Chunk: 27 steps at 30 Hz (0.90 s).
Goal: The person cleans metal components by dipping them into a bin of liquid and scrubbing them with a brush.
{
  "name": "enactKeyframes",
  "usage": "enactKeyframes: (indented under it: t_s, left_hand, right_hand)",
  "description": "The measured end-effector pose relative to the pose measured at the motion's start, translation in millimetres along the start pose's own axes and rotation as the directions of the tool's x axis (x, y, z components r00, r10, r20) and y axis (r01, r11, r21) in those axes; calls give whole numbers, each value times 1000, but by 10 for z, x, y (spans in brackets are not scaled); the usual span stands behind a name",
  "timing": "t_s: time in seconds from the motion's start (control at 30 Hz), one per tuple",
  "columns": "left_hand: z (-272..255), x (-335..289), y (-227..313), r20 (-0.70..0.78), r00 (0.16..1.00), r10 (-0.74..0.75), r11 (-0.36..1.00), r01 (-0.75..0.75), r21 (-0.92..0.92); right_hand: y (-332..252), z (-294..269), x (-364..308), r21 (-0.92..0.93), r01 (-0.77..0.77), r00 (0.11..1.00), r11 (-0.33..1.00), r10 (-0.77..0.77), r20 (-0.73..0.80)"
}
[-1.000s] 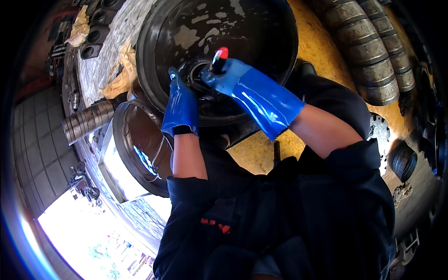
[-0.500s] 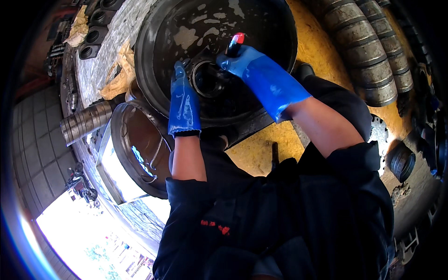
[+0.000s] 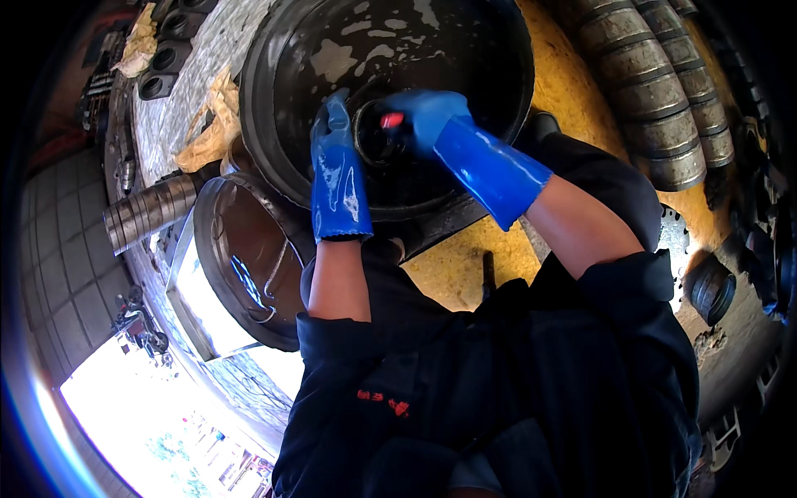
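Note:
Both my hands wear long blue rubber gloves and are over a wide, dark basin (image 3: 253, 108) with a wet, oily-looking inside. My left hand (image 3: 334, 133) holds the left side of a dark metal ring-shaped part (image 3: 360, 137), its fingers pointing away from me along the rim. On the other side, my right hand (image 3: 436, 116), blurred by motion, is closed around a dark tool with a red end (image 3: 392, 120). The tool is over the ring's opening. Its working end is hidden, so its exact kind does not show.
Left of the basin stands a round brown container (image 3: 249, 241) with a metal wire handle. Nearby lie a ribbed metal cylinder (image 3: 149, 217) and crumpled tan paper (image 3: 212, 129). Stacked metal cylinders (image 3: 639, 91) line the right side, with a loose ring (image 3: 711, 286) nearer me.
My right hand and its tool have moved down over the ring, and the red end now tilts left. The ring and my left hand have shifted slightly right.

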<state>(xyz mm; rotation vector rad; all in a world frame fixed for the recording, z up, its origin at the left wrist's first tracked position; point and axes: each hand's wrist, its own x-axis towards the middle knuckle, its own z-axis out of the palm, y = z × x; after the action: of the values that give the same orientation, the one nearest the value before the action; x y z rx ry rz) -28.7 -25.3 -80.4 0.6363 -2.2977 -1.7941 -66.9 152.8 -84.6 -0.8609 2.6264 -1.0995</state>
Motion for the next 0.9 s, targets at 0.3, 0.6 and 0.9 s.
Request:
enactKeyframes:
  t_s: [0.3,0.6,0.9]
  left_hand:
    - [125,2,142,-46,999,22,985,-14,170]
    - [345,-17,63,9,998,63,958,-63,280]
    - [580,-69,-152,-61,992,109,884,-68,462]
  right_hand:
    - [122,-8,157,417,-408,905,812,302,299]
    - [68,-268,150,91,-393,891,915,354,286]
    - [402,-79,144,524,-439,891,730,428,151]
